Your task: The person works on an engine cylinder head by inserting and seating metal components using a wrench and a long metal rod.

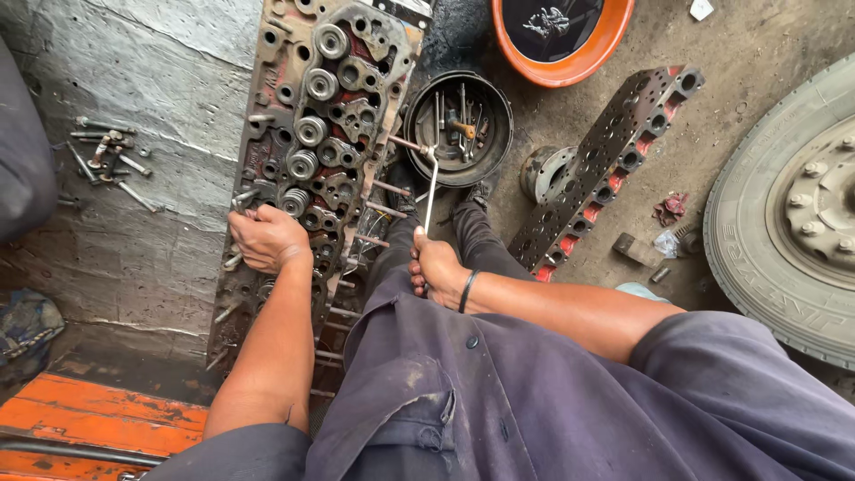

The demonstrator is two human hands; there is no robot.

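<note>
A vehicle repair workshop: a greasy red cast-iron cylinder head (321, 142), loose steel bolts (111, 160), an orange oil basin (614, 36) and a large truck tyre (784, 214) on a dirty concrete floor (766, 53).
</note>
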